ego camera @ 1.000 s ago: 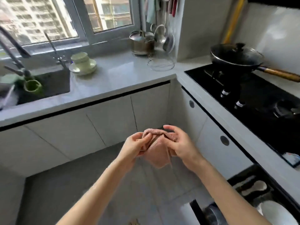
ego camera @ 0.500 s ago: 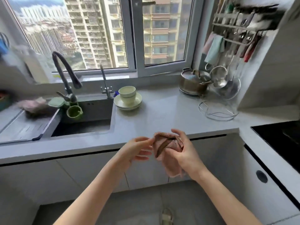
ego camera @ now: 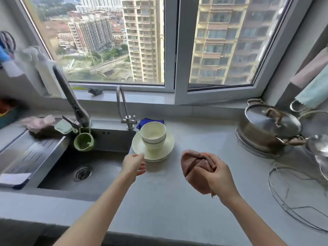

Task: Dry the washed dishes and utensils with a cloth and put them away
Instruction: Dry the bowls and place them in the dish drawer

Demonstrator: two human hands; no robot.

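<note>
**Cloth in the right hand, dishes just right of the sink**

The right hand (ego camera: 218, 176) gripped the cloth (ego camera: 193, 167), a brownish-pink waffle cloth bunched into a ball. Its fingers were curled round the cloth, and a tail hung below the palm. It was held in the air above the counter (ego camera: 177, 201), to the right of the sink (ego camera: 106, 174) and apart from the dishes.

The left hand (ego camera: 134, 164) held nothing. Its fingers were loosely bent, with their tips at the near rim of the plates (ego camera: 159, 153); whether they touched the rim could not be told. The plates were stacked on the counter just right of the sink's back right corner. The bowls (ego camera: 153, 135), nested one in another, stood upright on top of them. All were pale cream, with a thin dark line on the bowls.

Behind the sink rose a tall tap (ego camera: 71, 100), and a thin tap (ego camera: 124, 107) stood at the back right corner. A green holder (ego camera: 83, 141) hung against the sink's back wall under the tall tap. A blue cloth (ego camera: 150, 120) lay behind the bowls, just right of the thin tap. A pink rag (ego camera: 39, 122) lay at the back left of the sink, beyond a drainer tray (ego camera: 26, 153) on its left side. Well to the right of the sink stood a steel pot (ego camera: 269, 128) with its lid on. Nearer than the pot, a wire rack (ego camera: 292, 197) lay on the counter.
</note>
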